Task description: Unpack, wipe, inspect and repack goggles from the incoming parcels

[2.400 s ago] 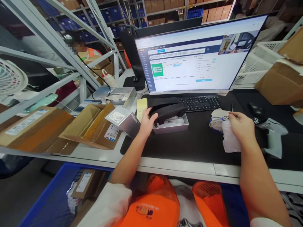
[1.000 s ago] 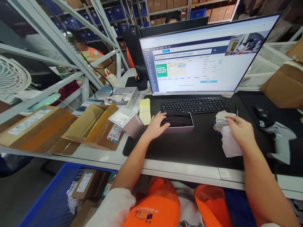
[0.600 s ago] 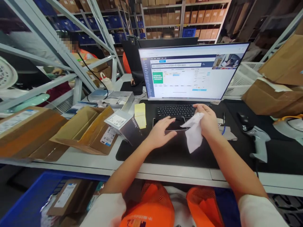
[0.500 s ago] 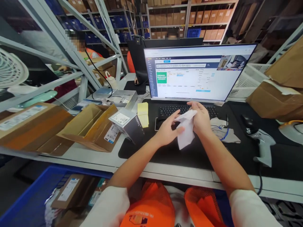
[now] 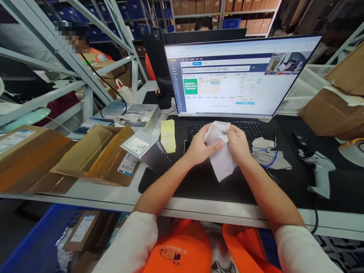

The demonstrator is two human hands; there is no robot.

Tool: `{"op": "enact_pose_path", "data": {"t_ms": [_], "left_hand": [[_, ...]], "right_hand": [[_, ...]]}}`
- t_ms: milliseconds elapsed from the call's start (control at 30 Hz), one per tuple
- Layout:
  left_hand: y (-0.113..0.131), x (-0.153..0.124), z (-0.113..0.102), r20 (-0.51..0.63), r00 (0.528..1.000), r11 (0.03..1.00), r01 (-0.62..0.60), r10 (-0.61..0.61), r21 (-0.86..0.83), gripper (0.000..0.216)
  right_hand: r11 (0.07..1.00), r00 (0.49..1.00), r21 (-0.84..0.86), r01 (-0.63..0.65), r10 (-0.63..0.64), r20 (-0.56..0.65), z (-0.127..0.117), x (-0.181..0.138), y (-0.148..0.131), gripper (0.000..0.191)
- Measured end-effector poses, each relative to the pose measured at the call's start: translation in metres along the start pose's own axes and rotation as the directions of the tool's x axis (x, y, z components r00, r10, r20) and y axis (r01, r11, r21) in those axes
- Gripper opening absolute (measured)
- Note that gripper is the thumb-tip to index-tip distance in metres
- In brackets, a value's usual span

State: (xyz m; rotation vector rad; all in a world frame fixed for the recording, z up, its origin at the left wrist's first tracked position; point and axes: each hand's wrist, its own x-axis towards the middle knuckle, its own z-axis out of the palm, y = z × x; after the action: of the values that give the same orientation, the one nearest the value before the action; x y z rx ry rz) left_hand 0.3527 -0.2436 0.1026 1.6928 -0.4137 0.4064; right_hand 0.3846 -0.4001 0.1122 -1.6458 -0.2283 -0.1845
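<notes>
A thin white cloth-like sheet (image 5: 222, 163) hangs between my two hands, over the black desk mat in front of the keyboard (image 5: 250, 129). My left hand (image 5: 200, 146) is closed on its left side, the thumb lying across it. Gripping the upper right part is my right hand (image 5: 238, 142), fingers curled into the folds. Whether anything lies inside the folds is hidden. To the left stands a dark grey box (image 5: 152, 151) with a white label, beside a pad of yellow stickers (image 5: 168, 136). A grey cloth pouch with blue cord (image 5: 269, 154) lies right of my right hand.
A monitor (image 5: 216, 87) stands behind the keyboard. An open cardboard box (image 5: 96, 155) sits on the left of the table. On the right are a barcode scanner (image 5: 322, 172), a mouse (image 5: 303, 144) and a brown carton (image 5: 327, 110). A blue crate (image 5: 36, 235) with packages is below left.
The white sheet has spread out more, and my left hand has closed onto it. Both hands are gripping it closer together. The camera view has shifted slightly.
</notes>
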Motion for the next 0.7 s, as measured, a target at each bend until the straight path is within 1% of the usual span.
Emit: {"op": "enact_pose_path", "data": {"t_ms": [33,67,100,167,200,233,300,367,433,467,533,567,633,700], "left_hand": [[0.002,-0.002,0.001,-0.002,0.998,0.995,-0.065,0.066,0.072,0.081],[0.004,-0.003,0.002,-0.021,0.992,0.983,-0.123,0.127,0.137,0.083],[0.005,-0.003,0.002,-0.046,0.983,0.969,-0.165,0.176,0.185,0.072],[0.005,-0.002,0.002,-0.087,0.972,0.958,-0.199,0.220,0.205,0.034],[0.005,-0.001,0.001,-0.105,0.971,0.963,-0.190,0.213,0.190,0.023],[0.004,0.001,-0.002,-0.128,0.974,0.972,-0.167,0.189,0.166,0.021],[0.001,0.005,-0.008,-0.185,0.975,0.988,-0.106,0.125,0.108,0.021],[-0.001,0.010,-0.017,-0.253,0.964,0.996,-0.063,0.078,0.067,0.024],[-0.002,0.014,-0.024,-0.338,0.939,0.997,-0.047,0.063,0.056,0.030],[-0.002,0.015,-0.028,-0.377,0.924,0.997,-0.045,0.063,0.056,0.032],[0.000,0.017,-0.034,-0.425,0.902,0.997,-0.047,0.068,0.060,0.035],[0.002,0.017,-0.037,-0.430,0.900,0.997,-0.048,0.072,0.066,0.036],[0.007,0.017,-0.042,-0.416,0.905,0.993,-0.051,0.091,0.108,0.034],[0.013,0.016,-0.048,-0.368,0.916,0.974,-0.085,0.159,0.208,0.031]], "right_hand": [[1.000,1.000,-0.024,0.012,-0.012,-0.009,0.001,-0.001,-0.001,0.041],[0.998,1.000,-0.060,0.029,-0.028,0.007,0.002,-0.002,-0.002,0.044],[0.994,0.998,-0.098,0.052,-0.048,0.047,0.002,-0.003,-0.003,0.047],[0.981,0.984,-0.159,0.107,-0.081,0.161,0.001,-0.005,-0.007,0.054],[0.976,0.973,-0.176,0.129,-0.090,0.211,0.000,-0.006,-0.009,0.057],[0.973,0.964,-0.184,0.137,-0.089,0.249,-0.001,-0.007,-0.010,0.058],[0.977,0.947,-0.183,0.110,-0.047,0.317,-0.005,-0.007,-0.012,0.055],[0.978,0.915,-0.191,0.085,-0.001,0.403,-0.009,-0.005,-0.014,0.048],[0.965,0.879,-0.237,0.110,0.017,0.477,-0.014,-0.003,-0.015,0.042],[0.950,0.868,-0.278,0.144,0.014,0.497,-0.016,-0.002,-0.015,0.040],[0.897,0.863,-0.374,0.236,-0.016,0.506,-0.020,0.001,-0.013,0.037],[0.863,0.868,-0.413,0.292,-0.057,0.494,-0.021,0.003,-0.011,0.033],[0.776,0.877,-0.473,0.417,-0.208,0.432,-0.023,0.008,-0.006,0.024],[0.680,0.861,-0.528,0.509,-0.391,0.326,-0.022,0.014,0.002,0.020]]}}
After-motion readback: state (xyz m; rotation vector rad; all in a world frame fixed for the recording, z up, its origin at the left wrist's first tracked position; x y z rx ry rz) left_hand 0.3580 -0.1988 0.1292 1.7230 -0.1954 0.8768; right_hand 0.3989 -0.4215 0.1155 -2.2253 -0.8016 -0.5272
